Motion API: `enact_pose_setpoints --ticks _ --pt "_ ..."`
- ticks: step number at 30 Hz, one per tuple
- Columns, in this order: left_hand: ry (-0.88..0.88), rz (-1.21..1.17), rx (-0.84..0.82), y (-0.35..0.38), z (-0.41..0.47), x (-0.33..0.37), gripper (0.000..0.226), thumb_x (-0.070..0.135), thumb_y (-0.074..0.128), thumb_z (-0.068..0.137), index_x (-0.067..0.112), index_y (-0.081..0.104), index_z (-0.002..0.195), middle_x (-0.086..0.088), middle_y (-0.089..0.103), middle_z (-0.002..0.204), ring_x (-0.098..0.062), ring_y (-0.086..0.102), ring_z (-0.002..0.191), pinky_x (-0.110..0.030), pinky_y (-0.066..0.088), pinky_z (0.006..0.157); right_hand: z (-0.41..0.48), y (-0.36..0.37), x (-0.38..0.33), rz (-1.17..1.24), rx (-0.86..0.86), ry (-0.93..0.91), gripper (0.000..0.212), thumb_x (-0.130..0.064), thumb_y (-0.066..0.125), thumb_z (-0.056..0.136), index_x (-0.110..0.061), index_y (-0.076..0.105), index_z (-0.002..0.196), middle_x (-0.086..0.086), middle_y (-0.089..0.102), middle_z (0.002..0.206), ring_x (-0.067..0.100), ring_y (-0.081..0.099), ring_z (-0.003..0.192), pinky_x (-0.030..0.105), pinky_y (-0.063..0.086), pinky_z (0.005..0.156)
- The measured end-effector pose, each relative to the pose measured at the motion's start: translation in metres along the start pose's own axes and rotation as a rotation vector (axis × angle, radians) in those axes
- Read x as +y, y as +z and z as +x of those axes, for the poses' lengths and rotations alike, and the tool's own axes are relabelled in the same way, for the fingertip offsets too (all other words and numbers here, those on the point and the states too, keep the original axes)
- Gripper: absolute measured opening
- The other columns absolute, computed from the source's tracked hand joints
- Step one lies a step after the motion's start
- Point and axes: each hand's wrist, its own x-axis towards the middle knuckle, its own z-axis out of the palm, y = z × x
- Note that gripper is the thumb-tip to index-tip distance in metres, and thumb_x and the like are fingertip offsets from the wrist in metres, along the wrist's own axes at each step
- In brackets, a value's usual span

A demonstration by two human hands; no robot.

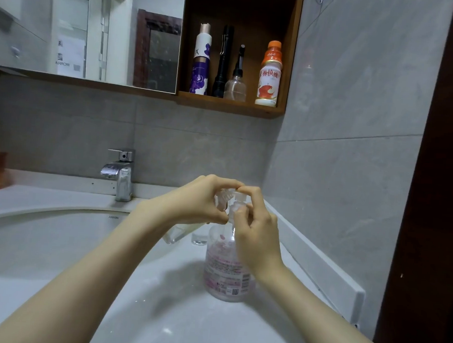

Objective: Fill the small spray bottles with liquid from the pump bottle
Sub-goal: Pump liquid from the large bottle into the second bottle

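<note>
Clear plastic pump bottle (226, 267) with pink print on its label stands upright on the white counter (156, 313), directly beneath the right hand (256, 229). Its liquid level cannot be judged. The right hand grips the pump head, forefinger curled over the top and thumb against the collar.

The left hand (199, 200), close against the right, pinches a small spray bottle (178, 233) near its neck. This bottle is tilted, mouth up at the pump spout and base slanting down below the left wrist; how full it is cannot be determined.

Just beyond the hands, a small clear container (199, 238) stands on the counter. Farther left of the left hand are the basin (41, 238) and chrome tap (120, 176).

Above the hands, a wooden shelf (232, 106) holds:
- a purple-and-white can (201, 62)
- a black torch (223, 61)
- an apparently empty clear sprayer (235, 87)
- an orange-capped drink bottle (270, 75)
</note>
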Motion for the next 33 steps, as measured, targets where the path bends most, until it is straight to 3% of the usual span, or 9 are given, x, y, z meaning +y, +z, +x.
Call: enact_pose_setpoints --ticks 4,6,11,17,24,29,33 --pt "-0.007 0.010 -0.021 -0.002 -0.001 0.003 0.056 -0.001 0.064 0.072 0.028 0.059 0.120 0.020 0.053 0.048 0.001 0.047 0.044 -0.010 0.037 0.051 -0.005 0.001 0.001 -0.003 0.005 0.000 0.029 -0.035 0.030 0.086 -0.043 0.044 0.109 -0.006 0.040 0.045 0.013 0.038 0.046 0.032 0.031 0.049" --pt "-0.011 0.014 -0.025 -0.006 0.000 0.004 0.056 0.001 0.065 0.072 0.029 0.059 0.120 0.019 0.054 0.049 0.000 0.048 0.045 -0.013 0.039 0.053 -0.006 0.002 0.000 -0.015 0.006 -0.003 0.043 -0.043 0.023 0.083 -0.041 0.045 0.120 -0.009 0.044 0.048 0.013 0.038 0.045 0.027 0.028 0.049" --pt "0.000 0.018 -0.036 -0.010 0.003 0.007 0.055 0.002 0.066 0.072 0.029 0.059 0.119 0.020 0.055 0.050 -0.002 0.048 0.045 -0.014 0.041 0.053 -0.004 -0.002 -0.001 -0.025 0.019 -0.017 0.058 -0.048 0.016 0.077 -0.039 0.045 0.127 -0.012 0.047 0.051 0.013 0.039 0.046 0.027 0.028 0.050" --pt "-0.003 0.008 -0.043 -0.011 0.002 0.008 0.054 0.003 0.067 0.074 0.029 0.057 0.121 0.022 0.055 0.049 0.000 0.048 0.044 -0.015 0.042 0.054 -0.004 -0.001 -0.005 -0.023 0.009 -0.008 0.043 -0.034 0.029 0.086 -0.039 0.046 0.125 -0.006 0.042 0.047 0.013 0.041 0.048 0.031 0.033 0.051" --pt "0.003 0.002 -0.032 -0.008 0.001 0.008 0.054 0.005 0.069 0.074 0.028 0.058 0.121 0.022 0.054 0.050 0.001 0.048 0.045 -0.015 0.041 0.054 -0.006 -0.001 -0.001 -0.006 0.018 -0.015 0.054 -0.046 0.020 0.076 -0.041 0.045 0.124 -0.008 0.043 0.048 0.014 0.039 0.046 0.029 0.030 0.048" --pt "0.025 -0.003 0.002 -0.007 0.002 0.005 0.051 0.005 0.068 0.074 0.028 0.059 0.118 0.019 0.052 0.049 0.001 0.045 0.044 -0.009 0.034 0.050 -0.003 -0.001 -0.001 0.005 0.017 -0.030 0.037 -0.029 0.032 0.084 -0.046 0.043 0.116 -0.005 0.040 0.048 0.014 0.038 0.047 0.036 0.034 0.051" --pt "0.033 -0.012 0.027 0.001 0.001 0.001 0.053 -0.003 0.064 0.072 0.026 0.059 0.116 0.019 0.050 0.045 0.002 0.043 0.042 -0.008 0.031 0.049 0.001 -0.001 0.001 0.009 0.023 -0.036 0.026 -0.027 0.034 0.084 -0.042 0.042 0.102 -0.005 0.040 0.046 0.014 0.038 0.047 0.035 0.034 0.051"
